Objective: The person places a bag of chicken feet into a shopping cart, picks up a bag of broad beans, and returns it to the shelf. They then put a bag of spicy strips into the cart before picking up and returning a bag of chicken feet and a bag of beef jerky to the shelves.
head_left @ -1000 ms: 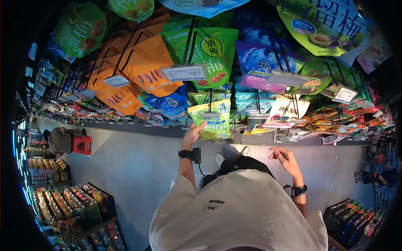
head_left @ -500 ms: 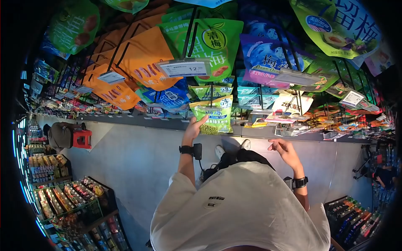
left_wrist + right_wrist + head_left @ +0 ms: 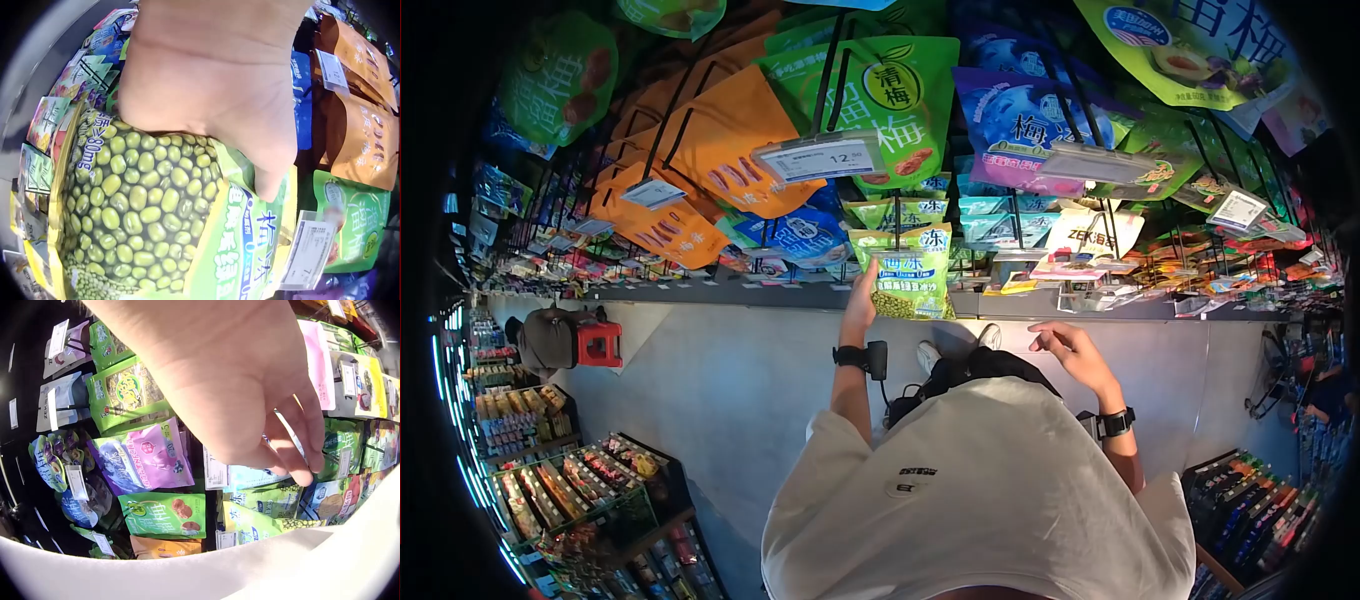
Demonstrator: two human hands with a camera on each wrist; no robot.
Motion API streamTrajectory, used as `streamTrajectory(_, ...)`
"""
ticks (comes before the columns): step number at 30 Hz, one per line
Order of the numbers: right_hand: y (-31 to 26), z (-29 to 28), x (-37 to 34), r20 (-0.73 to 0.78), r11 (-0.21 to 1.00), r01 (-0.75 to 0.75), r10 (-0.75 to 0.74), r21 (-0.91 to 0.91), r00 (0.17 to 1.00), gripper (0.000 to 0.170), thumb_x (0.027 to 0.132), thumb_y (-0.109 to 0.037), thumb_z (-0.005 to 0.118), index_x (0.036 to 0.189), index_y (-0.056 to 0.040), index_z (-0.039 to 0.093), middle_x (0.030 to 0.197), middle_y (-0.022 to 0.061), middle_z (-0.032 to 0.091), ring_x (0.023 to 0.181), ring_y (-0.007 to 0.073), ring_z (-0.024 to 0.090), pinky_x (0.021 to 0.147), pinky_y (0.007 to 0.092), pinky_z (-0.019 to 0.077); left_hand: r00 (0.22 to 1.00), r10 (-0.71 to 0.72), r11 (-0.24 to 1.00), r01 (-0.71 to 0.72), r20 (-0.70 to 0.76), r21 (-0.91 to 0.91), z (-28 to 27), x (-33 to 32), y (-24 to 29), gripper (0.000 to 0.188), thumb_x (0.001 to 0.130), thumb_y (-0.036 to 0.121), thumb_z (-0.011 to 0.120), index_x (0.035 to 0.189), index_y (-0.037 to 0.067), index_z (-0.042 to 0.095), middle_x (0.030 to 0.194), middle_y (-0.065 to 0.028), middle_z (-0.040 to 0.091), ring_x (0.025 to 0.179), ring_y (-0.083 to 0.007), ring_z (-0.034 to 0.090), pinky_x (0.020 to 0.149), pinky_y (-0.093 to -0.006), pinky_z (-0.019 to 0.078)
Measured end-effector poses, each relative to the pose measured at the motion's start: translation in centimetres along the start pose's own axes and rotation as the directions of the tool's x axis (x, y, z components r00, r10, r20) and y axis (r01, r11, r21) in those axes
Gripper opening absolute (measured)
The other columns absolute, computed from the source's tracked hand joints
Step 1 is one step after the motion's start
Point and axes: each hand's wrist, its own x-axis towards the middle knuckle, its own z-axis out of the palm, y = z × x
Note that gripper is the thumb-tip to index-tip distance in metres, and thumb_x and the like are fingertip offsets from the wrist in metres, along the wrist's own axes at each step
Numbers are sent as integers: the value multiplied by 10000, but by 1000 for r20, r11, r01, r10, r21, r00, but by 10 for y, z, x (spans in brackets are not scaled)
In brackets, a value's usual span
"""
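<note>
My left hand (image 3: 861, 306) holds the left side of a green-and-yellow snack bag (image 3: 915, 274) that hangs at the front of a low rack row. In the left wrist view its thumb lies over the front of the bag (image 3: 137, 200), which is printed with green beans; the other fingers are hidden. A white price tag (image 3: 307, 250) sits beside the bag's top. Away from the shelf, over the floor, my right hand (image 3: 1072, 352) hangs with loosely curled fingers and holds nothing. In the right wrist view packets show beyond that hand (image 3: 250, 387).
Above hang orange pouches (image 3: 745, 140), a large green pouch (image 3: 890, 110) and a blue-purple pouch (image 3: 1030, 130), with price tags jutting out. A crouching person (image 3: 548, 338) is beside a red basket (image 3: 599, 344) at the left. Display stands (image 3: 585, 490) are behind on both sides.
The left hand has turned more upright, its thumb shifting toward the bag's left edge, so more of the printed front shows. The right hand has drifted slightly left. The head view has shifted a little.
</note>
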Motion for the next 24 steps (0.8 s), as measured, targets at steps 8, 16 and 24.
streamTrajectory(8, -2, 2, -2, 21, 999, -11, 10, 31, 1000, 271, 1067, -127, 515, 1244, 24, 654, 965, 83, 725, 941, 143, 658, 897, 314, 531, 984, 44, 990, -19, -175, 143, 12, 6, 8, 642, 978, 500, 651, 1330, -28, 559, 1278, -84, 609, 1190, -179, 531, 1032, -336, 388)
streamTrajectory(16, 5, 1, -9, 21, 998, -19, 18, 64, 1000, 272, 1057, -84, 492, 1255, 23, 646, 984, 81, 717, 950, 144, 644, 905, 312, 520, 993, 13, 998, -5, -117, 63, 33, 19, 25, 563, 965, 530, 667, 1188, 16, 614, 1169, -71, 636, 1070, -150, 565, 961, -350, 425)
streamTrajectory(24, 11, 3, -14, 22, 998, -10, 9, 69, 1000, 283, 1049, -58, 474, 1263, 15, 643, 991, 85, 716, 959, 149, 642, 917, 317, 518, 991, 98, 994, -92, -95, 62, 41, 3, 24, 549, 990, 479, 647, 1261, 4, 605, 1193, -69, 642, 1085, -167, 566, 970, -345, 422)
